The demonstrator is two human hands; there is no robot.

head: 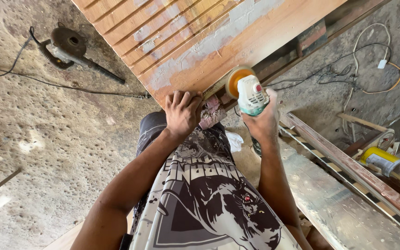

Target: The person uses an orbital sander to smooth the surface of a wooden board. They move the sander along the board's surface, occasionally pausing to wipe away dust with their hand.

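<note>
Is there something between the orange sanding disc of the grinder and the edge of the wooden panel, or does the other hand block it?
Nothing visible blocks it. The right hand holds the grinder, and its orange disc sits right at the wooden panel edge. The left hand presses on the same edge, beside the disc and clear of it.

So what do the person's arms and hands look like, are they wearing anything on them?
Both arms are bare from the upper arm down, with no long sleeves showing. The left hand and right hand have no gloves, and no rings, watch or bracelets show. The shirt is pale with a black printed animal picture.
</note>
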